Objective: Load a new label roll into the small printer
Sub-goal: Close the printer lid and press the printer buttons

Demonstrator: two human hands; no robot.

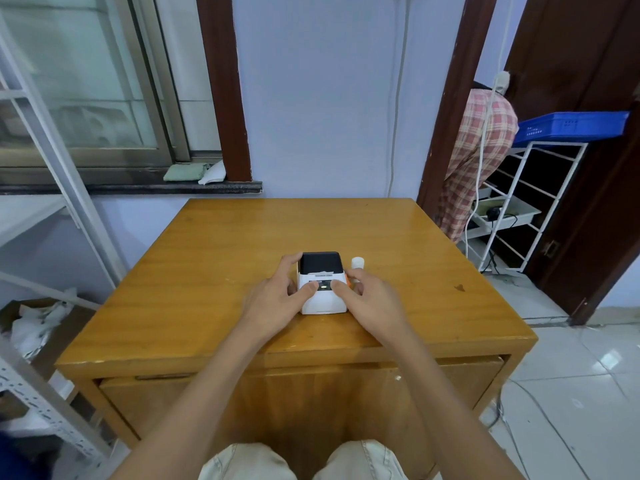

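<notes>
Nearest the camera: knees in light trousers (304, 462), both forearms reaching forward over the wooden counter (207, 244). Left hand (277, 299) wrapped the left side of the small printer (322, 287), index finger lying along its left edge, thumb pressed on the white front face. Right hand (372, 299) cupped the right side, thumb on the front face beside the small dark display, other fingers curled round an orange part on the printer's right flank. Both sets of fingers were closed loosely on the printer body, holding nothing else. Printer sat flat near the counter's middle, black lid apparently shut, a strip of paper showing at the slot.

Just past the right hand, the white label roll (358, 262) stood on end on the counter, close beside the printer's right rear corner; touching or not couldn't be told.

Step judged: getting the lid open, roll not yet loaded.

Risks: right fingers sat close to the roll, so a jerk when the lid popped might knock it over and send it rolling off. Thumbs pushing on the front could slide the light printer on the glossy top.

Further back: a wall, a window left, a wire rack with a blue crate (571, 128) right, a person in a plaid garment (481, 143) in the doorway.
</notes>
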